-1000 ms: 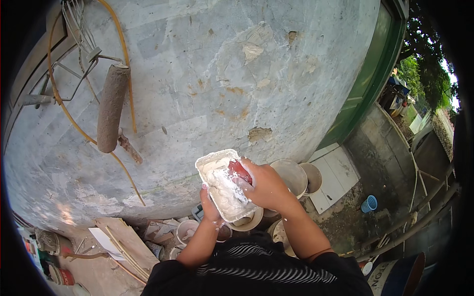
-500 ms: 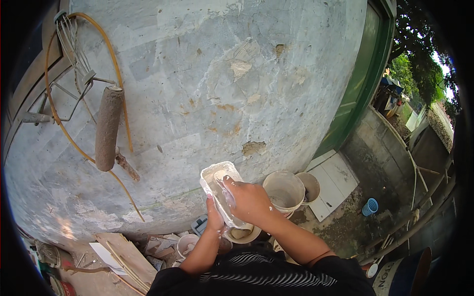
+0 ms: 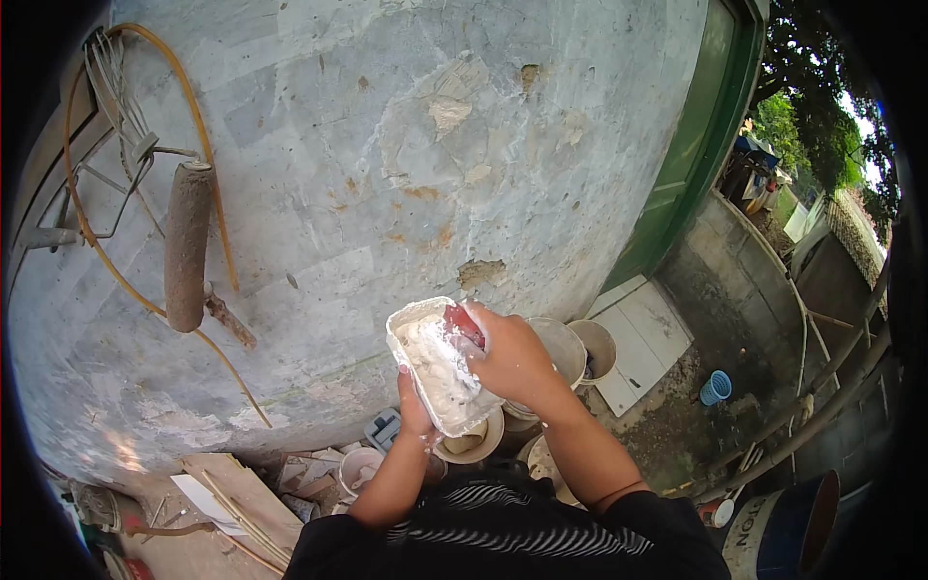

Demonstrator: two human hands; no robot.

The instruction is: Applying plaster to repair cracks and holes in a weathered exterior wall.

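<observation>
My left hand (image 3: 416, 408) grips the near left side of a white rectangular tub (image 3: 398, 333), its rim crusted with white. Inside lies a pale, lumpy plaster-like paste (image 3: 435, 372), with dry white powder or smears along its right part. My right hand (image 3: 512, 356) is closed around a red-handled tool (image 3: 466, 327) at the tub's far right edge. The working end of that tool is hidden by the hand and the paste, so its exact kind does not show. White specks stick to both hands.
Ahead stands a patchy grey wall (image 3: 338, 193) with a chipped hole (image 3: 481, 275). A paint roller (image 3: 188, 246) and a yellow hose hang at left. Buckets (image 3: 597, 350) stand below right, near a green door (image 3: 677, 184). Boards (image 3: 242, 503) lie lower left; a blue basket (image 3: 715, 388) sits right.
The tub has tipped so more of its paste shows. My right hand has shifted up and right from inside it, and the red handle has come into view. The whole view has moved slightly.
</observation>
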